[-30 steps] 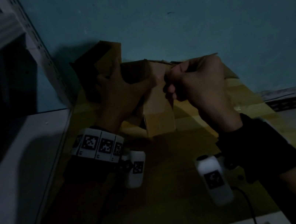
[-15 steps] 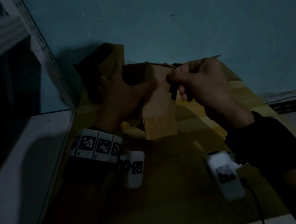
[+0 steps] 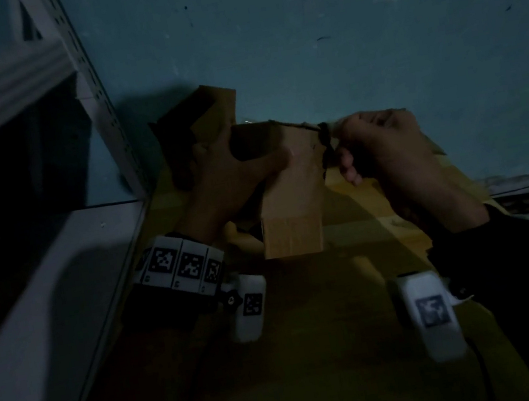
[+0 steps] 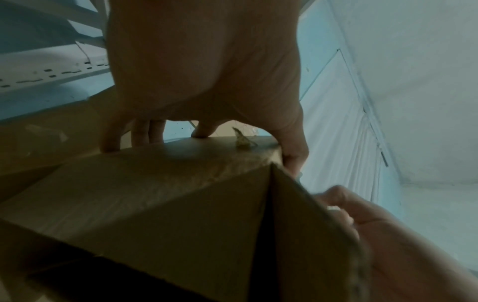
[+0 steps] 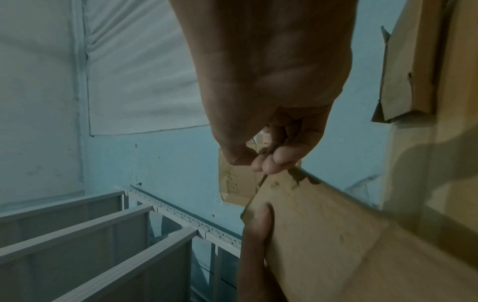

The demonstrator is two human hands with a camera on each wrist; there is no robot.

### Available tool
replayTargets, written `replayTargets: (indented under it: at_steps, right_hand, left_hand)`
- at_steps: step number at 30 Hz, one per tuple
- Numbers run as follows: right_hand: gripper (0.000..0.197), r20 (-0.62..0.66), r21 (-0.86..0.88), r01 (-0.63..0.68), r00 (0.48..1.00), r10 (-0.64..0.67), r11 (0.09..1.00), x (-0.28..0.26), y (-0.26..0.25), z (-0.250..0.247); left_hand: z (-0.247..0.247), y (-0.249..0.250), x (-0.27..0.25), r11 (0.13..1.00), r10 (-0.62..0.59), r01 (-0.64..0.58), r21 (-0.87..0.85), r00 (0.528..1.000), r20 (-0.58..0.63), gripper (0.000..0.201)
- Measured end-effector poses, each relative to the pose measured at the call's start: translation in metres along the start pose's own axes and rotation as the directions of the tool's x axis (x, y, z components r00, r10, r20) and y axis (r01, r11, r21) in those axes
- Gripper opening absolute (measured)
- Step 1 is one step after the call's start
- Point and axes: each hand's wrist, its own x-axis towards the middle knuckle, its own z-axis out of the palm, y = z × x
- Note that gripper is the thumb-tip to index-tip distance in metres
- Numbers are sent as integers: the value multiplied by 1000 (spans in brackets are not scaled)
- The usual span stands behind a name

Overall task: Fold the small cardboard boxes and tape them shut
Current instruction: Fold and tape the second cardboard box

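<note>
A small brown cardboard box (image 3: 291,203) is held upright above the table. My left hand (image 3: 244,169) grips its upper left part, with the thumb across the front face and the fingers behind. From the left wrist view the left hand (image 4: 201,81) clasps the box (image 4: 155,194) over its far edge. My right hand (image 3: 345,149) pinches a thin dark strip (image 3: 325,137), apparently tape, at the box's top right corner. In the right wrist view the right hand (image 5: 258,159) pinches with thumb and fingertips just above the box (image 5: 323,224) edge.
A second box (image 3: 205,119) with raised flaps stands behind the left hand, against the blue wall. Flat yellow-brown cardboard sheets (image 3: 311,331) cover the table. A white metal rack (image 3: 95,105) and a white ledge (image 3: 33,323) close off the left side.
My right hand has drawn slightly to the right along the box's top edge, still pinching. The left hand keeps the same grip on the box.
</note>
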Motion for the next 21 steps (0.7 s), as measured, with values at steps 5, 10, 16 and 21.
replayTargets:
  at_steps: [5,10,16,21]
  right_hand:
    - [22,16,-12,-41,999,41,999,5,-4,-12]
    - [20,-77,-7,-61,995,60,998,5,-4,-15]
    - [19,-216,62,15,976,-2,998,10,-2,-29]
    - [15,-263,120,40,965,-8,992,16,4,-42]
  left_hand:
    - [-1,-3,0,995,2,2,-99,999,42,99]
    - [-6,-1,-3,988,139,-132,-75,985,105,112]
    - [-21,0,-13,964,265,-244,-105,912,312,129]
    - [-26,-1,-16,939,343,-295,-178,852,397,126]
